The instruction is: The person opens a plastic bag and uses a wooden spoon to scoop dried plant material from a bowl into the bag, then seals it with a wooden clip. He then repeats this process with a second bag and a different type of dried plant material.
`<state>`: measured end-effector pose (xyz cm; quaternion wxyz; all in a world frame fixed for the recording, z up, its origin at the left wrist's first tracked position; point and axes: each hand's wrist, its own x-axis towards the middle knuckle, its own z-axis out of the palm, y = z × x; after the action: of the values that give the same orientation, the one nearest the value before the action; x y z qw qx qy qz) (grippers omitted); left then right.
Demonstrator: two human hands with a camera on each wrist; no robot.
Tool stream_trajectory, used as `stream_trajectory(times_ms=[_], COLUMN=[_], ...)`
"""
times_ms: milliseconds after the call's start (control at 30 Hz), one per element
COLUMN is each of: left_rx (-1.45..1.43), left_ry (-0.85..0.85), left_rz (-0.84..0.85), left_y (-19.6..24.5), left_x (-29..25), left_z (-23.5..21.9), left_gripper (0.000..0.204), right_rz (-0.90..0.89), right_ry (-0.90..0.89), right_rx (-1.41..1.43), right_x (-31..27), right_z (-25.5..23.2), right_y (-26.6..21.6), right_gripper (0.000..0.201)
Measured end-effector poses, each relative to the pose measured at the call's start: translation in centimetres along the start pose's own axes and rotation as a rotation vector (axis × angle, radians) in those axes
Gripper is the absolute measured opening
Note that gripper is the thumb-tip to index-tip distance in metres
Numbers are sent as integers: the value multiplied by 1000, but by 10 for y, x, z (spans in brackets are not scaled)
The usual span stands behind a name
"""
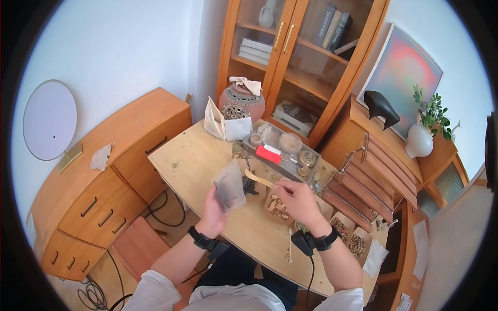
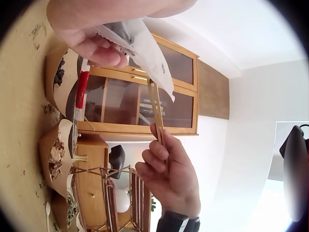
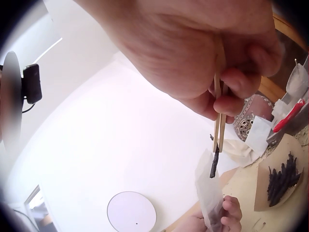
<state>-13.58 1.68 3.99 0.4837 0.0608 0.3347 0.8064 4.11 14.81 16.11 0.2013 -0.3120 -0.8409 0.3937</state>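
over the table (image 1: 189, 150), the right hand (image 1: 300, 205) pinches tweezers (image 1: 260, 180) gripping a dark stick (image 3: 214, 166) near the top of the bag (image 1: 230, 189), which the left hand (image 1: 211, 215) holds. bagging seems under way; the next move calls for careful aim, then a gentle release.

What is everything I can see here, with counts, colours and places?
Table: one, pale wood, centre
Tray: one, grey, table's back
Jar: one, reddish and grey, behind tray
Paper dishes: several, tan, on table
Rack: one, reddish-brown, right
Cabinet: one, brown, back
Drawer chest: one, brown, left
Round panel: one, pale lilac, left
Picture: one, multicoloured, right
Vase: one, white, right
Cables: several, black, floor
Bag: one, translucent, left hand
Tweezers: one pair, light wood, right hand
Dark piece: one, black, tweezer tips
Small oddments: too many to count
Hands: two, left and right
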Motion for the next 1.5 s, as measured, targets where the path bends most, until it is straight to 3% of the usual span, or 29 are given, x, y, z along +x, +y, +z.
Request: stream_trajectory(times_ms=[500,600,1100,1300,1500], left_rx=[14,1,66,33,22], left_ry=[-5,14,-5,-3,11], left_rz=[0,-8,-3,-5,-29], left_y=[-5,-3,-11,-10,-8], left_x=[1,-2,-1,-1,-2], left_z=[-1,3,1,-1,2], left_gripper=[51,51,49,49,49], right_rz=[-56,31,-10,33,-70], right_ry=[165,103,-104,-86,-152], right_rx=[-20,-57,-258,-174,-286], right_x=[-8,-13,-16,-14,-17], right_z=[1,6,17,7,3], right_y=[-8,-12,-16,-21,-23], right_gripper=[27,27,30,31,29])
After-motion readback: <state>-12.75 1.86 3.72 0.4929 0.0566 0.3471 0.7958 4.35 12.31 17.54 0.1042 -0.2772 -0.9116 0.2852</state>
